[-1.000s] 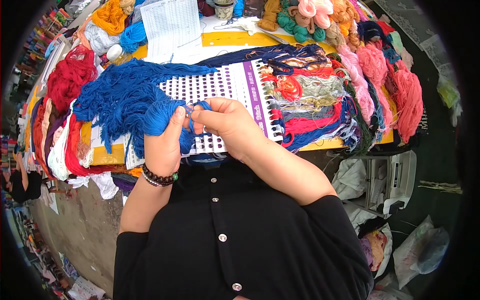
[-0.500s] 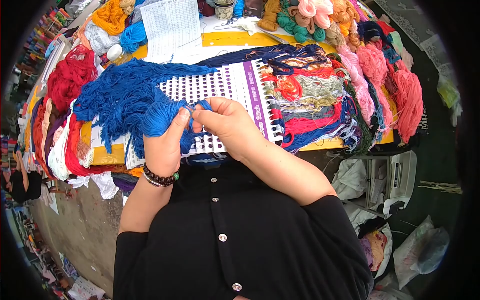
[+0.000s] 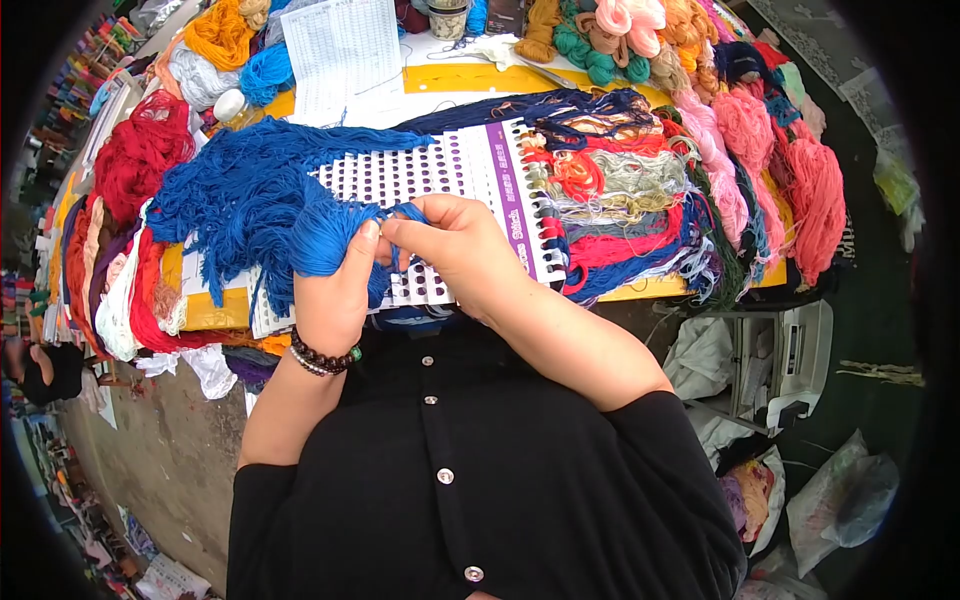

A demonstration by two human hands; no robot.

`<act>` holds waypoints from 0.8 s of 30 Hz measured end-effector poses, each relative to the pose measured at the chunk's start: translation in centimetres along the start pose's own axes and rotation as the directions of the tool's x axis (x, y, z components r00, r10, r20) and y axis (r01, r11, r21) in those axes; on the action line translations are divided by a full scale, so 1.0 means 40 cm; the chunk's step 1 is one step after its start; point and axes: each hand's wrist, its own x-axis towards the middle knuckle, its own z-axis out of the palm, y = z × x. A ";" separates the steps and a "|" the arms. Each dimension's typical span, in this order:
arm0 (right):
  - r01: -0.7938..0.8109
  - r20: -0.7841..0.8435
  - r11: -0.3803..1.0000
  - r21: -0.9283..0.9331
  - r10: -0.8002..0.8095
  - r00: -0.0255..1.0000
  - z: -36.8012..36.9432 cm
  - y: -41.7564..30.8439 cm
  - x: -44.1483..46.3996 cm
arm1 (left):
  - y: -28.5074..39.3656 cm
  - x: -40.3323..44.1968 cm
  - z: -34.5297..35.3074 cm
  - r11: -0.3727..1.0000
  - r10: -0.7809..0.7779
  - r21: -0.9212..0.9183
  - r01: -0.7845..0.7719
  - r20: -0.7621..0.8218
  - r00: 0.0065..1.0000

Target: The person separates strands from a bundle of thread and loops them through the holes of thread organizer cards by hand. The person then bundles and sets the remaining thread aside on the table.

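A bundle of bright blue thread is wrapped over my left hand, whose thumb presses on it. My right hand pinches blue strands at the bundle's right end, its fingertips close beside the left thumb. Under both hands lies a white perforated card with a purple strip. A large heap of darker blue thread covers the card's left part. Threads of many colours pass through the holes along the card's right edge.
Red yarn lies at the left, pink skeins at the right. Behind are a printed sheet, scissors, a cup and a small jar. Plastic bags lie on the floor at the right.
My left hand has shifted slightly to the right with the blue bundle, and its fingers are nearer to my right hand. The strands between the hands are bunched closer.
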 end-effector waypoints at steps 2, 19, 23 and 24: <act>-0.010 -0.001 0.999 0.041 0.010 1.000 0.001 -0.002 -0.003 | 0.005 -0.002 0.004 0.997 -0.020 -0.068 0.020 0.003 1.000; -0.109 0.064 0.989 0.096 0.104 0.993 0.014 -0.022 0.002 | 0.046 0.004 -0.009 0.867 -0.231 -0.379 0.323 0.269 0.935; -0.126 0.041 0.986 0.110 0.122 0.992 0.014 -0.022 -0.002 | 0.038 -0.002 -0.002 0.904 -0.236 -0.297 0.309 0.257 0.937; -0.124 0.049 0.982 0.141 0.118 0.992 0.014 -0.024 -0.004 | 0.039 0.000 -0.007 0.904 -0.236 -0.297 0.309 0.255 0.938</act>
